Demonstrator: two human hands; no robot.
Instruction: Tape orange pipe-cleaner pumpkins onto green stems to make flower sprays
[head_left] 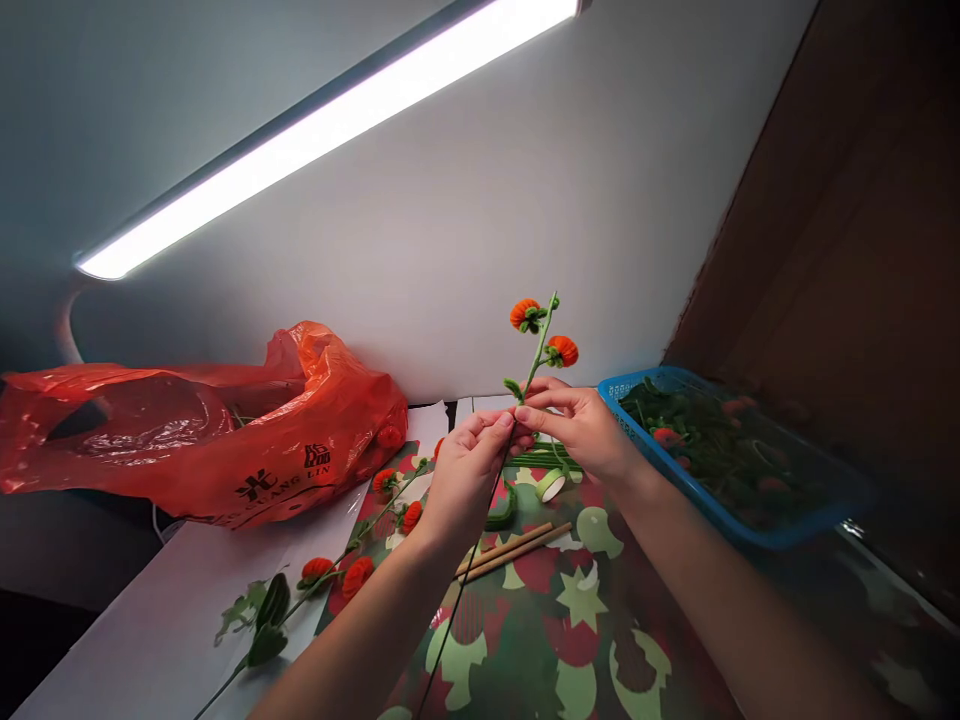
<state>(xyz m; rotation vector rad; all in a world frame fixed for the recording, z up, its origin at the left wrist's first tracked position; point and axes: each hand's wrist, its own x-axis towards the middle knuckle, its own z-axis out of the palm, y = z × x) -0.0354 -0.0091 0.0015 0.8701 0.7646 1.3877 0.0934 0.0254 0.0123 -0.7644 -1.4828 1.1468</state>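
Note:
My left hand (474,465) is closed, thumb against fingers, around the stem of a handmade fuzzy flower branch (537,352). My right hand (589,430) pinches the same branch just above the left, by its lowest green leaf. Two small orange pumpkin-shaped heads with green fuzzy bases sit on the upper stem, which stands nearly upright. Below my left hand a thin dark wire (456,606) runs down towards me. Under my hands lie a roll of pale green tape (551,486) and green fuzzy stems (544,458). What lies exactly between my fingertips is hidden.
Two brown sticks (517,550) lie on the patterned mat (555,660). Another orange-headed branch (289,608) rests at left, beside a red plastic bag (315,440). A blue basket (720,520) of greenery stands right. A lit tube lamp (330,130) hangs above.

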